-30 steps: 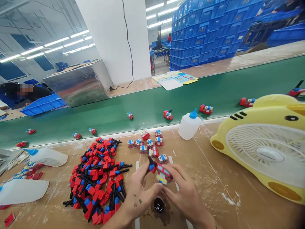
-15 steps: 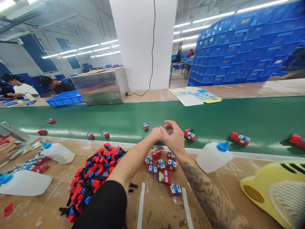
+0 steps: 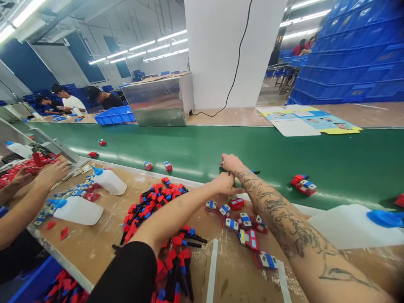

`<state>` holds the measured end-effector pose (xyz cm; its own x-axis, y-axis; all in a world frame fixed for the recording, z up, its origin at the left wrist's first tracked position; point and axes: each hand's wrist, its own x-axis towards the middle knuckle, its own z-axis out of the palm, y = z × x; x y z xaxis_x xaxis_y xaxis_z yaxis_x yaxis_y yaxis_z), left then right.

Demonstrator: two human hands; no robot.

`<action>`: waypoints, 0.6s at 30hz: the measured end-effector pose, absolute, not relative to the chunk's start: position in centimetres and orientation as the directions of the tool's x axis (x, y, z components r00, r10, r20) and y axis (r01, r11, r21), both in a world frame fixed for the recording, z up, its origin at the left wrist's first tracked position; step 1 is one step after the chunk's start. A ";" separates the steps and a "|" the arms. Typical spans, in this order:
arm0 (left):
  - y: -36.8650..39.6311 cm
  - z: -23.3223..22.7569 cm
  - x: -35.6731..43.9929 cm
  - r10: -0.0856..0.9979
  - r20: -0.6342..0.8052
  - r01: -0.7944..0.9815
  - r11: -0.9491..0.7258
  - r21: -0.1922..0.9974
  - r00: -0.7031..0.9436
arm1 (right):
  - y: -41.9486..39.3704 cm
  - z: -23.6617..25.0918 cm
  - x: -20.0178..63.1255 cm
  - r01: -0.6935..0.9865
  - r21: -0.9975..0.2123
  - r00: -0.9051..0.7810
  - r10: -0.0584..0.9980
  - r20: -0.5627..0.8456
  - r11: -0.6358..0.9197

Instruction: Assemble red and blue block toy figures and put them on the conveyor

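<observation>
My right hand point(image 3: 231, 163) is over the green belt, its fingers curled closed and turned away from me; what they hold, if anything, is hidden. Tucked against the right wrist, my left hand point(image 3: 225, 183) is at the belt's near edge, one digit stretched right and the other fingers curled out of sight. Just below the hands lies a group of small red-and-white toy cars with blue stripes point(image 3: 245, 219). Left of my left forearm is a heap of red-and-blue blocks with black rods point(image 3: 148, 206). Behind the right forearm, a dark rod tip point(image 3: 256, 171) shows on the belt.
More toy cars point(image 3: 168, 166) sit on the green belt point(image 3: 202, 141). White bottles with blue caps point(image 3: 110, 182) stand left and right. A co-worker's hand point(image 3: 58, 171) is at far left. Flat printed card point(image 3: 311, 120) and stacked blue crates point(image 3: 350, 71) are beyond.
My view has swung right, bringing more of the co-worker into sight. My right hand has reached farther across the belt and closed; my left hand now lies below the right wrist.
</observation>
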<state>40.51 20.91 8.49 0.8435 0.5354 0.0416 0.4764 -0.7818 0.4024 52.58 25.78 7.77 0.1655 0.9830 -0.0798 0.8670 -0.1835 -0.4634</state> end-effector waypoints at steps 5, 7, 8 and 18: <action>16.8 11.5 29.8 0.506 -0.158 0.529 -0.827 0.190 0.848 | 20.7 9.4 54.2 0.687 -0.703 0.249 0.968 -0.007 -0.182; 14.5 11.9 26.0 0.470 -0.251 0.513 -0.846 0.145 0.846 | 17.2 10.2 54.1 0.558 -0.817 0.257 0.966 0.007 -0.143; 13.4 11.8 24.7 0.451 -0.298 0.504 -0.854 0.130 0.841 | 15.2 10.4 53.9 0.483 -0.868 0.249 0.968 0.011 -0.115; 11.6 8.0 24.4 0.506 -0.258 0.565 -0.774 0.285 0.823 | -9.4 8.3 51.0 -0.583 -0.811 0.137 0.979 -0.150 -0.043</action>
